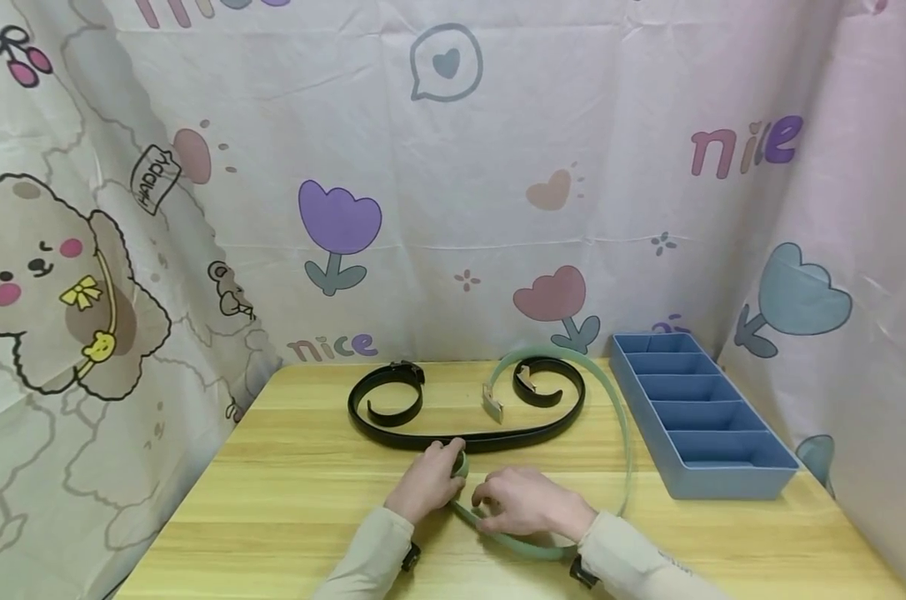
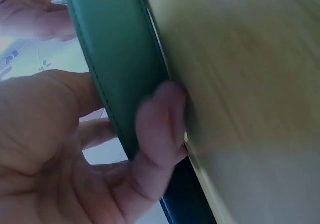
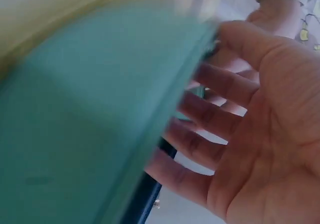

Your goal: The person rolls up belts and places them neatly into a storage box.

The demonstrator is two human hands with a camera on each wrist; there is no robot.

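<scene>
A light green belt point(image 1: 623, 425) stands on its edge in a wide loop on the wooden table, its pale gold buckle point(image 1: 493, 404) at the far side. My left hand point(image 1: 426, 482) grips the rolled end of this belt, and in the left wrist view its fingers wrap round the stitched green strap point(image 2: 110, 49). Beside it, my right hand point(image 1: 528, 502) hovers at the near part of the loop with loosely bent fingers. In the right wrist view those fingers point(image 3: 200, 139) reach out behind the blurred green strap point(image 3: 85, 114), thumb not pinching it.
Just beyond my hands lies black belting point(image 1: 528, 434), curled at both ends, with a dark buckle point(image 1: 407, 369) at left and a gold one point(image 1: 526, 379) at right. A blue-grey box point(image 1: 666, 458) with several compartments stands at the right. Patterned cloth point(image 1: 453, 167) hangs behind the table point(image 1: 272, 500).
</scene>
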